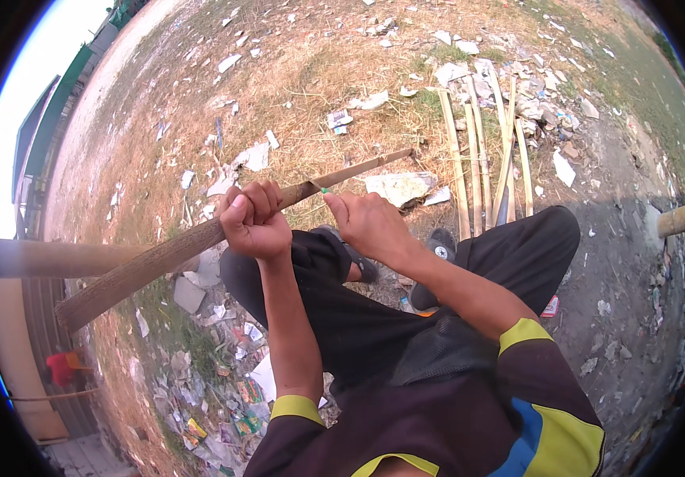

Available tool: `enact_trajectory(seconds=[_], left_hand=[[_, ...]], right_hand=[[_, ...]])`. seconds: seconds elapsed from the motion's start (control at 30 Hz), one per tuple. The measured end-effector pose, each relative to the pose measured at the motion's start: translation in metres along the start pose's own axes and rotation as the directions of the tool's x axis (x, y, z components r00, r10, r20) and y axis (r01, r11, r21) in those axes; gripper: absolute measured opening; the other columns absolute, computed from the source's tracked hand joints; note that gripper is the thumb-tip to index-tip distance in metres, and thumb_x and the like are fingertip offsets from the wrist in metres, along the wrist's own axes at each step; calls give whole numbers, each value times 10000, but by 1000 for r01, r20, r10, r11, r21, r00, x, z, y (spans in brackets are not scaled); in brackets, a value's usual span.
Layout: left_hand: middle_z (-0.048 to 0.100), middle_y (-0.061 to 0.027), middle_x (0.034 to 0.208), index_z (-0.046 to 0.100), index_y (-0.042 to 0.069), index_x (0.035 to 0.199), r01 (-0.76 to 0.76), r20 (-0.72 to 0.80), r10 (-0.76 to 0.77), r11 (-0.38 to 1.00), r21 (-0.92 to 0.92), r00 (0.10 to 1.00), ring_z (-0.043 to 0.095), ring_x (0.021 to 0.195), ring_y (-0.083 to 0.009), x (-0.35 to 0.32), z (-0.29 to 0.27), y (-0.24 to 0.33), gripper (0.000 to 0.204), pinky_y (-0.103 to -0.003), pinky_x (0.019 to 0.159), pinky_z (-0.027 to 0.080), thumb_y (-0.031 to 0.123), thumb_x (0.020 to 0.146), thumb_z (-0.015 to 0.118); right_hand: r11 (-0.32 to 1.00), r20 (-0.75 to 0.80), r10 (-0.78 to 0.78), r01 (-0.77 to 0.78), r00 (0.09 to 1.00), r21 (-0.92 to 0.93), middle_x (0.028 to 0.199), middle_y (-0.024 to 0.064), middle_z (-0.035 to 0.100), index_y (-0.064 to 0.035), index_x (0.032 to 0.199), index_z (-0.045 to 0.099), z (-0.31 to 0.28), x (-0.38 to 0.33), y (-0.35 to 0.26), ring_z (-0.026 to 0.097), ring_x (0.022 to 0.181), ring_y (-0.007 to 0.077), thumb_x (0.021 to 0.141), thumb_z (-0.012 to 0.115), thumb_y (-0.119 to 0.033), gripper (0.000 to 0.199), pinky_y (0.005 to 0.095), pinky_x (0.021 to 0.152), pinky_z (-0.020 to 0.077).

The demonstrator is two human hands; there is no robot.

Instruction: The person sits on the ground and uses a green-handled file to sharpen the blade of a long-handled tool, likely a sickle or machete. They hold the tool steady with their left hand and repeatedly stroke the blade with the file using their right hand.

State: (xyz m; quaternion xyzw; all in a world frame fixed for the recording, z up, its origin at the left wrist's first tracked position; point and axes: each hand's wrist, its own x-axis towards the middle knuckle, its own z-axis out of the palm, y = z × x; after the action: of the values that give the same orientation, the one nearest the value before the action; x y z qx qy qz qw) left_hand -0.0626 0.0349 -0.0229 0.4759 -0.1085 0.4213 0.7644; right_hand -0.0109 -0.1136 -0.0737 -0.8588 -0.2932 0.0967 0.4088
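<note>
A long split bamboo strip (152, 266) slants across in front of me, broad at its lower left end and narrow toward the far right. My left hand (255, 222) is closed in a fist around its middle. Just to the right, my right hand (374, 226) is closed at the strip, its thumb pointing toward the left hand. A bit of a green-handled tool (324, 190), seemingly a knife, shows at that thumb against the strip. The right fingers cover most of the tool.
Several pale bamboo strips (479, 159) lie side by side beyond my right leg. A thick pole (48, 258) runs in from the left, and another pole end (680, 219) shows at the right. Paper and plastic litter (231, 397) covers the ground. Someone in red (60, 368) is at lower left.
</note>
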Motion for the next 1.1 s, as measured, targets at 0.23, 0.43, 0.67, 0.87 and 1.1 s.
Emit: enact_trajectory(seconds=[0.23, 0.43, 0.67, 0.87, 1.1], left_hand=[[203, 15, 454, 229, 141, 577, -8, 44, 8, 1000, -1, 999, 145, 430, -97, -1, 14, -1, 291, -302, 454, 198, 130, 796, 421], [214, 20, 450, 238, 157, 568, 24, 58, -26, 999, 33, 998, 152, 431, -95, 0, 15, -4, 300, -296, 462, 197, 158, 796, 434], [210, 19, 450, 233, 155, 573, 2, 59, -4, 999, 32, 998, 139, 430, -93, 1, 19, -4, 292, -300, 458, 196, 140, 794, 423], [209, 19, 449, 235, 153, 576, 18, 28, -19, 1000, 18, 999, 142, 424, -94, 4, 11, 0, 294, -300, 458, 199, 152, 799, 427], [226, 22, 441, 249, 157, 571, 29, 52, -31, 999, 26, 998, 153, 424, -97, 6, 7, 0, 305, -296, 461, 192, 161, 810, 440]], right_hand=[[999, 38, 37, -38, 999, 20, 722, 280, 612, 32, 801, 641, 4, 7, 41, 603, 753, 458, 976, 332, -404, 562, 501, 740, 492], [998, -19, 45, -45, 999, -32, 790, 267, 630, 12, 811, 647, 16, 21, 80, 593, 788, 469, 976, 325, -384, 537, 511, 767, 474], [998, 34, 58, -59, 998, 24, 789, 267, 633, 4, 819, 654, 14, 22, 80, 608, 811, 442, 969, 331, -413, 549, 502, 784, 470], [989, 115, 148, -146, 982, -22, 772, 265, 635, -20, 837, 671, 5, 37, 88, 615, 810, 436, 969, 329, -429, 550, 494, 773, 480], [993, 40, 49, -45, 998, -105, 704, 261, 630, -3, 800, 666, 8, 36, 94, 623, 702, 439, 959, 363, -439, 554, 502, 687, 511]])
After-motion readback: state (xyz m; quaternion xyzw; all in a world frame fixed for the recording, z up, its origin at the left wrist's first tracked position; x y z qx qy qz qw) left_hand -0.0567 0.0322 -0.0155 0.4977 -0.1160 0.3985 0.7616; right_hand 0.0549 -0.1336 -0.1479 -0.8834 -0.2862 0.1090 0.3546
